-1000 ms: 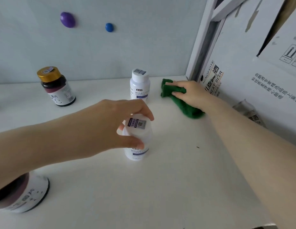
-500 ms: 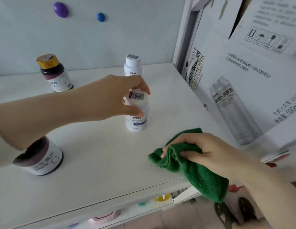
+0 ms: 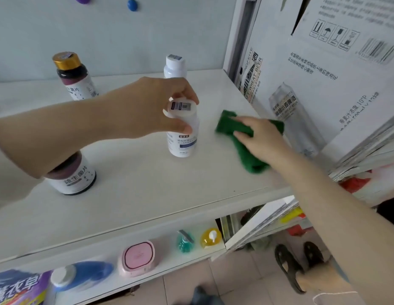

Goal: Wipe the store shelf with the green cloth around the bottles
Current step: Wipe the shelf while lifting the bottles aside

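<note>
My left hand (image 3: 152,106) grips the cap end of a white bottle (image 3: 182,139) that stands mid-shelf, a little tilted. Just right of it, my right hand (image 3: 259,137) presses the green cloth (image 3: 233,126) flat on the white shelf (image 3: 147,190), close to the right side. A second white bottle (image 3: 175,66) stands behind the first. Two dark bottles are on the left: one with a gold cap (image 3: 74,77) at the back, and one (image 3: 72,175) near the front, partly hidden under my left forearm.
White beer cartons (image 3: 312,84) wall off the shelf's right side. A lower shelf holds a pink box (image 3: 137,258), a blue detergent bottle (image 3: 81,276) and small teal and yellow bottles. Below right is tiled floor with black sandals (image 3: 297,263).
My right hand carried the green cloth from the shelf's back right corner to the front edge, then back inward beside the white bottle. My left hand kept its grip on that bottle.
</note>
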Available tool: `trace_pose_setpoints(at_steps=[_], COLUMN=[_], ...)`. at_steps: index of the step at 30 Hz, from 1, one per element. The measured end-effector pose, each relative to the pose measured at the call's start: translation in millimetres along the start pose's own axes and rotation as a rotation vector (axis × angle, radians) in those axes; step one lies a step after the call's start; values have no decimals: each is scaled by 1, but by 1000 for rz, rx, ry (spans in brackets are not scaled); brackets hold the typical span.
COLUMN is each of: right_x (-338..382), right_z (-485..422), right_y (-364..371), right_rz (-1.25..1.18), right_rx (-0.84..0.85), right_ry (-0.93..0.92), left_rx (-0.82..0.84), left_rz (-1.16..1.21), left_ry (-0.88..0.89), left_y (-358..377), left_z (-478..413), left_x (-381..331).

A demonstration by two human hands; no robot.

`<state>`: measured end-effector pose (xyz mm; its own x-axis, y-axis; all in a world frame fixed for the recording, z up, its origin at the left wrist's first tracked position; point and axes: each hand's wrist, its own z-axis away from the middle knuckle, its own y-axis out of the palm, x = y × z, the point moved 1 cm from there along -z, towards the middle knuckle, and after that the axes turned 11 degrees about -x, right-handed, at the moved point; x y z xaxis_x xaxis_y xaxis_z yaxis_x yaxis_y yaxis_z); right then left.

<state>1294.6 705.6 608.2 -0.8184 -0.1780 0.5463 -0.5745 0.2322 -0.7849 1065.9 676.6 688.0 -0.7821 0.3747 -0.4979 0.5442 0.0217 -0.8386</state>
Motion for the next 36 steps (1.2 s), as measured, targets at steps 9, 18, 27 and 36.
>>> trace_pose_setpoints(at_steps=[9, 18, 27, 36], right_x=[65, 14, 73, 66], right_z=[105, -34, -33, -92], right_y=[-17, 15, 76, 88], right_rz=[-462, 46, -118, -135], right_rx=[310, 13, 240, 240], right_ry=[-135, 3, -406, -371], left_rx=[-128, -170, -247, -282], left_rz=[-104, -168, -182, -178], left_ry=[62, -2, -78, -77], left_y=[-21, -46, -66, -69], left_z=[-2, 1, 3, 1], left_x=[20, 32, 43, 51])
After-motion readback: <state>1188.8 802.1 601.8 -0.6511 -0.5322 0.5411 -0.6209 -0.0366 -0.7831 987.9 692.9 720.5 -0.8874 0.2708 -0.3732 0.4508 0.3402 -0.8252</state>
